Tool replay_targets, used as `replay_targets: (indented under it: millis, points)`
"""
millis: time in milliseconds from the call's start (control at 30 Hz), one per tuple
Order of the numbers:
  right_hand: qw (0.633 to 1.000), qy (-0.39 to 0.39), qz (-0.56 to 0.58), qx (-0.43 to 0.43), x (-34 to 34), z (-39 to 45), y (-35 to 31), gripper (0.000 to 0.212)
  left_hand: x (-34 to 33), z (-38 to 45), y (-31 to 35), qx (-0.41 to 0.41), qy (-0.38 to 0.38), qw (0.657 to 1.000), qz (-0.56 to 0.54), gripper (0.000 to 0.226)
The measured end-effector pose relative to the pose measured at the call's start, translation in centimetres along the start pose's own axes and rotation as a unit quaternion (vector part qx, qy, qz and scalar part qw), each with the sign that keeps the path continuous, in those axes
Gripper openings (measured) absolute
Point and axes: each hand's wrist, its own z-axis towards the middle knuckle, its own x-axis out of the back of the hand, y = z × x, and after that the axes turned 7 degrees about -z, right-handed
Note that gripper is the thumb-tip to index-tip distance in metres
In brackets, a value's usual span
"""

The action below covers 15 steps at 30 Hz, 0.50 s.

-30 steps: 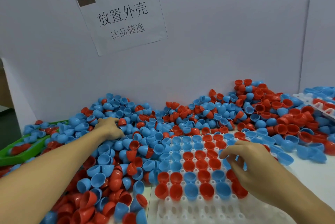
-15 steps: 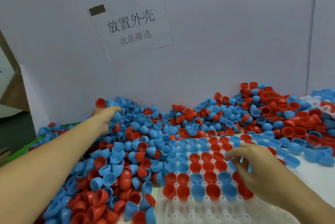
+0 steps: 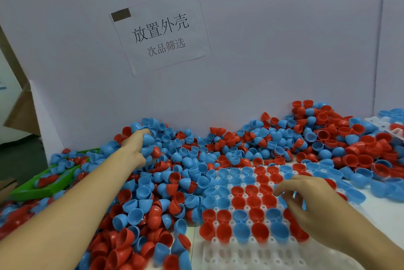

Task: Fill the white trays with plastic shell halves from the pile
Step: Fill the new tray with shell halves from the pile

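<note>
A big pile of red and blue shell halves runs along the back wall and down the left side. The white tray lies at front centre. Its far rows hold red and blue shells, open side up, and its near rows are bare. My left hand reaches far into the back left of the pile, fingers curled round several blue shells. My right hand hovers over the tray's right part, fingers bent and spread, tips on the shells seated there. What lies under its palm is hidden.
A green tray with shells in it sits at the left edge. A second white tray shows at the far right. A paper sign hangs on the white wall. Cardboard stands beyond the left edge.
My left hand has moved farther back and up into the pile and closed on blue shells. My right hand has stayed over the tray.
</note>
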Motion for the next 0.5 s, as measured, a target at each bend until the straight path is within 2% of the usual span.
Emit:
replay_targets:
  millis: [133, 267, 433, 500]
  points:
    - [1.000, 0.000, -0.004, 0.001, 0.0, 0.0, -0.1, 0.026, -1.4, -2.2, -1.5, -0.014, -0.026, 1.000, -0.007, 0.008]
    - [1.000, 0.002, -0.012, 0.002, -0.1, -0.1, -0.1, 0.027, -2.4, -6.1, -4.7, 0.005, -0.076, 0.996, -0.040, 0.028]
    - [1.000, 0.015, -0.010, 0.003, -0.1, -0.1, -0.4, 0.027, -1.7, -10.1, -8.7, 0.020, -0.122, 0.990, -0.068, 0.021]
    - [1.000, 0.026, -0.008, 0.014, -0.2, -0.1, -0.7, 0.028, -1.4, -11.3, -9.9, 0.015, -0.133, 0.988, -0.083, 0.011]
